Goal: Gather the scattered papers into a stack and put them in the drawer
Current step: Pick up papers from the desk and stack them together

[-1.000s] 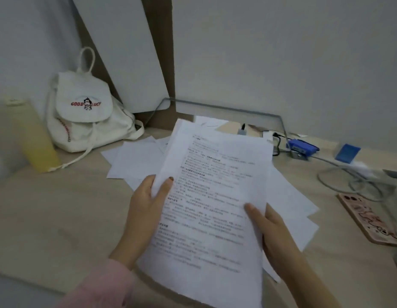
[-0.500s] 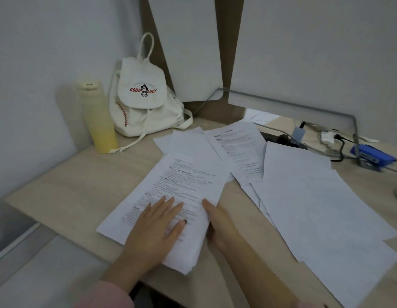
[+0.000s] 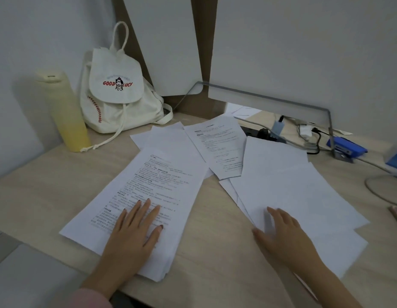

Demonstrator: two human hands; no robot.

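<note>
Papers, white office sheets, in three lots on the pale wood counter (image 3: 48,185). Lot one: gathered stack (image 3: 153,192), printed face up, lying askew at the near left, its near corner close to the counter's front edge. The left grip (image 3: 131,236) lies flat on it with fingers straight and slightly spread, pinning rather than holding. Lot two: blank sheets (image 3: 293,192) fanned at the right, overlapping, edges unaligned. The right grip (image 3: 284,236) rests on their near-left corner with fingers extended and loose, thumb out to the side, nothing pinched. Lot three: one printed sheet (image 3: 219,147) and a few blank ones (image 3: 168,138) further back, partly tucked under the stack, the printed one overlapping the fan. Drawer: not identifiable in view. Handling, as judged: each sheet is light, limp and easily creased. It should slide freely over wood and over other sheets, so the fan ought to sweep together under a flat palm. The thin edges lie flush and would be hard to lift from the middle. Best hold, as judged: raise a corner or draw the sheets to the counter's edge, then set thumb above and fingers beneath along a long side. A pile held by one corner would likely splay. Adjacent, not of the task: cream backpack (image 3: 117,96) and yellow bottle (image 3: 66,116) at back left; blue stapler (image 3: 346,146) at back right.
</note>
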